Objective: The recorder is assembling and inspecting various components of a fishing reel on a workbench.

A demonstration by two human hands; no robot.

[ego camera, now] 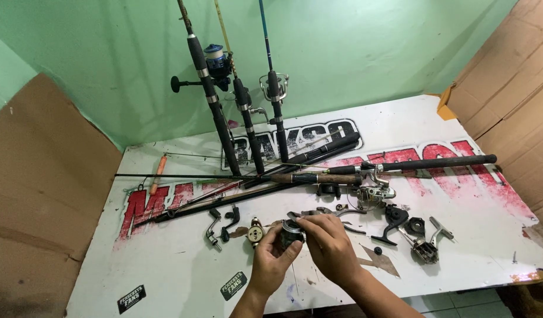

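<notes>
Both hands grasp a small dark reel spool [291,232] above the near worktop [183,271], left hand [270,262] cupping, right hand [329,246] pinching its rim; likely light, rigid, maybe greasy.

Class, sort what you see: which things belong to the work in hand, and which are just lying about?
In hand:
left hand
right hand
dark reel spool held between them

Lying about:
loose reel parts
crank handle
reel body
rods lying on the table
three rods leaning on the wall
</notes>
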